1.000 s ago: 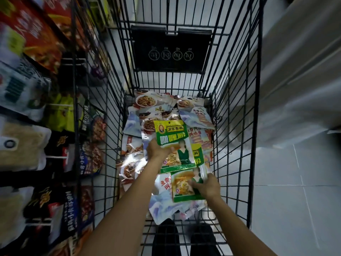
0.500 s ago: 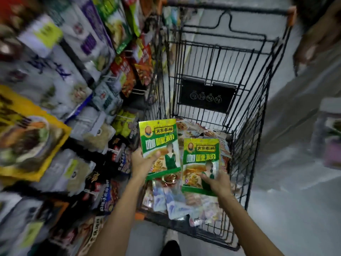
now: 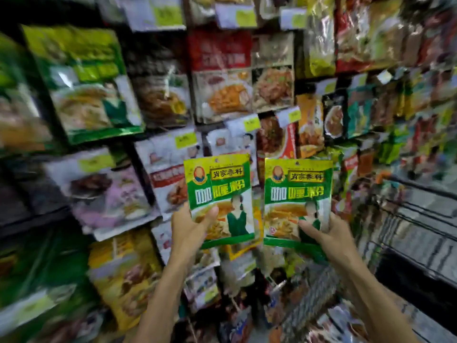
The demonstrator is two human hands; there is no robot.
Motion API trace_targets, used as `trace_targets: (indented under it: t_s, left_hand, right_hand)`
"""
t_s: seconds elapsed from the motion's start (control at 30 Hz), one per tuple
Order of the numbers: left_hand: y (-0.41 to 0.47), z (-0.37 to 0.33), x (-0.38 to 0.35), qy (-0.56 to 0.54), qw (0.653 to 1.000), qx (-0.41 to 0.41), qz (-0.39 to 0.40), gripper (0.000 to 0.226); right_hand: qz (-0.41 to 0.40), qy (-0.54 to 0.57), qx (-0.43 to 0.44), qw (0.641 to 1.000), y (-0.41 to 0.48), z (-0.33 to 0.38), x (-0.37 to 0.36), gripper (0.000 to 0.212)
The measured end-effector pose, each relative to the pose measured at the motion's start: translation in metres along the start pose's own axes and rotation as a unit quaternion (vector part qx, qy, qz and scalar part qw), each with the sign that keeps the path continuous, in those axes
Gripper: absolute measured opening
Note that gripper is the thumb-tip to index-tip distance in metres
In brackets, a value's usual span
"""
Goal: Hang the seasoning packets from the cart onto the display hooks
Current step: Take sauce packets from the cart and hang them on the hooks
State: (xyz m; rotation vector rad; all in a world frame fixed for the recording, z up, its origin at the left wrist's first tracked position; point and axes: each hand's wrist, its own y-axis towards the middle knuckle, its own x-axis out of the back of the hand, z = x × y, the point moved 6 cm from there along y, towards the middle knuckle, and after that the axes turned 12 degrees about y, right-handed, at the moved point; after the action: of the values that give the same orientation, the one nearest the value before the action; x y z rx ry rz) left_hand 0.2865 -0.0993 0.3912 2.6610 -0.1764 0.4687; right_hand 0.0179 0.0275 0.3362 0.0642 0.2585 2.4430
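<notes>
1. Holding two seasoning packets upright, the person has one in each hand. The left packet [image 3: 220, 194] and the right packet [image 3: 296, 194] stand side by side at the centre of the view, near each other but apart.
2. The left hand [image 3: 190, 231] grips the left packet at its 7 o'clock corner, with the thumb on the front and the fingers behind. The right hand [image 3: 329, 233] pinches the right packet at its 5 o'clock corner in the same way.
3. I judge these packets to be light, thin and bendable, with a glossy film that slips a little. Held so low, the top edge may flop. For threading, a hold near 12 o'clock, beside the hang hole, seems better.
4. A matching green bag [image 3: 86, 82] hangs at 10 o'clock, so its row is probably the target. Other hanging bags [image 3: 222, 95] and yellow price tags [image 3: 186, 140] fill the wall, and the hooks are hidden behind them.
5. The wire cart [image 3: 420, 219] is at 4 o'clock, blurred.
</notes>
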Motion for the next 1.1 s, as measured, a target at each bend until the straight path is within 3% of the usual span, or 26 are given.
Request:
trace_targets:
  t_s: [0.2, 0.37, 0.5, 0.57, 0.63, 0.83, 0.9, 1.1]
  left_hand:
    - [0.007, -0.038, 0.152, 0.032, 0.989, -0.002, -0.142, 0.022]
    - [0.008, -0.049, 0.259, 0.057, 0.971, 0.025, -0.232, 0.026]
    - [0.013, -0.059, 0.318, 0.092, 0.957, 0.018, -0.274, 0.029]
    - [0.018, -0.064, 0.338, 0.093, 0.954, 0.007, -0.283, 0.03]
    - [0.026, -0.066, 0.352, 0.093, 0.955, 0.014, -0.28, 0.04]
    - [0.047, -0.078, 0.371, 0.091, 0.949, 0.02, -0.302, 0.06]
    - [0.054, -0.079, 0.373, 0.086, 0.95, 0.019, -0.3, 0.057]
    - [0.067, -0.082, 0.37, 0.063, 0.953, 0.041, -0.292, 0.081]
  right_hand:
    - [0.102, 0.01, 0.118, 0.988, 0.007, 0.104, -0.118, 0.048]
    - [0.194, 0.042, 0.128, 0.972, -0.008, 0.156, -0.219, 0.05]
    - [0.25, 0.066, 0.126, 0.958, -0.009, 0.182, -0.28, 0.036]
    - [0.27, 0.086, 0.099, 0.954, -0.004, 0.193, -0.3, 0.033]
    - [0.287, 0.102, 0.105, 0.947, -0.001, 0.21, -0.316, 0.013]
    - [0.269, 0.125, 0.096, 0.95, 0.031, 0.238, -0.341, 0.018]
    - [0.272, 0.126, 0.082, 0.95, 0.038, 0.241, -0.344, 0.022]
    - [0.287, 0.139, 0.059, 0.946, 0.05, 0.246, -0.353, 0.01]
